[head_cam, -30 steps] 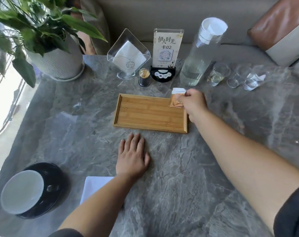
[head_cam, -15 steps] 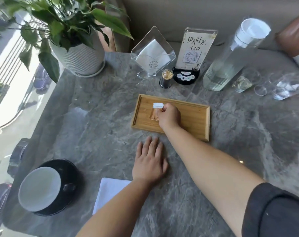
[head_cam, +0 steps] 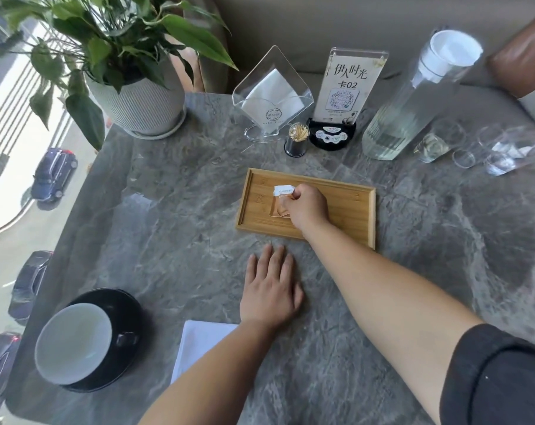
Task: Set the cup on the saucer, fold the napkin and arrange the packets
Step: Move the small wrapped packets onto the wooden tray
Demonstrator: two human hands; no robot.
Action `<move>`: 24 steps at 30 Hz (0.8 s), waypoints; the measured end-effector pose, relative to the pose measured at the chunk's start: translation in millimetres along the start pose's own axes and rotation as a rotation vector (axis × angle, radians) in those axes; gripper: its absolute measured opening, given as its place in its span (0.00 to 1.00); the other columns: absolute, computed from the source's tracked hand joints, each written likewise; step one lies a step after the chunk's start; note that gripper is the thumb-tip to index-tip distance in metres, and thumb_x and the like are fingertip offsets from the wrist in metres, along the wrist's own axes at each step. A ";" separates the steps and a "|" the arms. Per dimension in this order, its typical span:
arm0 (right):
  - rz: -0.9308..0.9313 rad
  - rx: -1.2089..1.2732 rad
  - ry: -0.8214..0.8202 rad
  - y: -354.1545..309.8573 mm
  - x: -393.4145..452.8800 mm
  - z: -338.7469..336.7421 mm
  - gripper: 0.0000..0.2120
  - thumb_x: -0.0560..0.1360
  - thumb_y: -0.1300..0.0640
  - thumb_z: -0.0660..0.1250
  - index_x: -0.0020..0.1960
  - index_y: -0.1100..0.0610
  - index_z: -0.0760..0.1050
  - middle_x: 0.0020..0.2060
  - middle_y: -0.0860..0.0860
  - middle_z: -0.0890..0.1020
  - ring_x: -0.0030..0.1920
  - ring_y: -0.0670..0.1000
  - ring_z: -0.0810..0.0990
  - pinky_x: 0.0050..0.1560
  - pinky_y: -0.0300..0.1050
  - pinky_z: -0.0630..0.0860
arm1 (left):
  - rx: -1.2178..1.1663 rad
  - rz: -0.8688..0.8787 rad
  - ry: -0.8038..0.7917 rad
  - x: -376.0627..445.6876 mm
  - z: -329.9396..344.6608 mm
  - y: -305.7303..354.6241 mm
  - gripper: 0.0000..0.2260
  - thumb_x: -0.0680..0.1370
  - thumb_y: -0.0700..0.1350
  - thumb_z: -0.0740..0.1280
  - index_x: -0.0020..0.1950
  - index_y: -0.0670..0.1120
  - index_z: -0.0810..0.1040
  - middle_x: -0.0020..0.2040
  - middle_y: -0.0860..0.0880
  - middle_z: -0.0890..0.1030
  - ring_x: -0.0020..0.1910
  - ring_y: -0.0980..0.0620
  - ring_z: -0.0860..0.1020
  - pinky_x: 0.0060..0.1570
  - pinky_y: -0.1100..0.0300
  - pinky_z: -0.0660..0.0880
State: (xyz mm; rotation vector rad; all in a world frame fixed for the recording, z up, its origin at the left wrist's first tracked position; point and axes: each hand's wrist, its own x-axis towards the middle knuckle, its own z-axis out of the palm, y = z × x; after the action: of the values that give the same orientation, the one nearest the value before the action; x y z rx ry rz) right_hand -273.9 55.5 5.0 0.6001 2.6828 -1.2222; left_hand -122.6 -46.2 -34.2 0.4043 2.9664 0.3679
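Note:
A bamboo tray lies in the middle of the grey marble table. My right hand is over its left half, fingers pinched on small packets, one white and at least one brown, which touch the tray floor. My left hand rests flat on the table just in front of the tray, holding nothing. A dark cup with a white inside sits on a black saucer at the near left. A white folded napkin lies under my left forearm, partly hidden.
Along the far edge stand a potted plant, a clear napkin holder, a toothpick jar, a table card stand, a water carafe and several glasses. The table's left edge drops beside a window.
My right hand carried the packets from the tray's far right corner leftward and lowered them onto the tray's left half. My left hand stayed flat. The view shifted left.

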 end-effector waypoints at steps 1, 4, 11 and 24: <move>0.000 -0.003 0.007 -0.4 -0.8 0.6 0.09 0.71 0.55 0.68 0.37 0.60 0.74 0.29 0.47 0.74 0.32 0.50 0.71 0.28 0.42 0.63 | -0.003 0.001 -0.001 0.1 0.3 0.1 0.27 0.75 0.56 0.58 0.71 0.46 0.68 0.73 0.44 0.69 0.74 0.43 0.60 0.73 0.41 0.55; -0.008 -0.026 0.013 -0.4 -2.1 3.0 0.10 0.72 0.56 0.68 0.37 0.59 0.72 0.36 0.51 0.76 0.39 0.51 0.72 0.35 0.42 0.66 | -0.017 0.000 0.004 0.1 1.4 -0.2 0.27 0.74 0.56 0.58 0.71 0.45 0.68 0.72 0.44 0.70 0.74 0.42 0.61 0.72 0.41 0.56; 0.050 0.119 0.034 -0.6 -3.7 1.4 0.09 0.71 0.56 0.70 0.37 0.56 0.73 0.52 0.55 0.74 0.42 0.51 0.73 0.46 0.38 0.68 | -0.021 0.001 0.005 0.2 0.9 -0.6 0.27 0.73 0.55 0.59 0.70 0.45 0.69 0.71 0.44 0.70 0.73 0.42 0.62 0.72 0.43 0.53; 0.185 0.312 0.165 71.3 -5.0 -62.9 0.18 0.73 0.59 0.71 0.61 0.56 0.70 0.47 0.51 0.78 0.46 0.51 0.77 0.46 0.40 0.71 | 0.018 -0.004 -0.005 1.1 2.1 -0.6 0.26 0.74 0.56 0.57 0.70 0.46 0.69 0.72 0.44 0.69 0.74 0.42 0.60 0.73 0.44 0.49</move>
State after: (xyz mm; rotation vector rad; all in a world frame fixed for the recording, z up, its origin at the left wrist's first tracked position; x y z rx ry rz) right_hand -237.6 143.3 -1.5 1.0066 2.5043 -1.6127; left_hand -123.5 -46.0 -36.5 0.4013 2.9674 0.3394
